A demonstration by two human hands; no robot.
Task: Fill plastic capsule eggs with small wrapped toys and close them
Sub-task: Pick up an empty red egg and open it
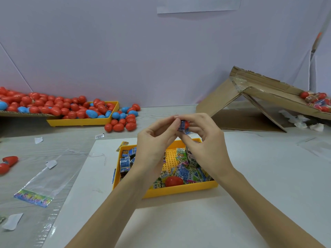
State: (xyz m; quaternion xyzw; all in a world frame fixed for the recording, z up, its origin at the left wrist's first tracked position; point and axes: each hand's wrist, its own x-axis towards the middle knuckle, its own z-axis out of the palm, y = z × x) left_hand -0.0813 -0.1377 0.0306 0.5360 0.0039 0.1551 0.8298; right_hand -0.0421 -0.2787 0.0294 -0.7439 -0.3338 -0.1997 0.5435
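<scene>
Both hands raised above the near tray (180, 189), fingertips meeting at frame centre. Left hand (155, 138): grip pinched on a blue wrapped toy (182, 126), thumb and forefinger curled to it. Right hand (202, 133): fingers curled round a red egg half (186, 124), mostly hidden; toy sits at its mouth, how far in cannot be told. Likely step: seating toy before closing. Risks, as judged: wrapper corner left proud of the rim would stop the halves snapping shut; a loose pinch could drop the toy back among the others in the tray; squeezing the shell hard could pop it from the fingers. A whole red egg (174, 181) lies in the tray at 6 o'clock of the hands. Table: pale, white sheet under tray, clear bags (44, 178) at 8 o'clock. Far tray (80, 121) heaped with red and blue eggs at 10 o'clock; tilted cardboard box (259, 97) at 2 o'clock. Plain lilac wall behind.
</scene>
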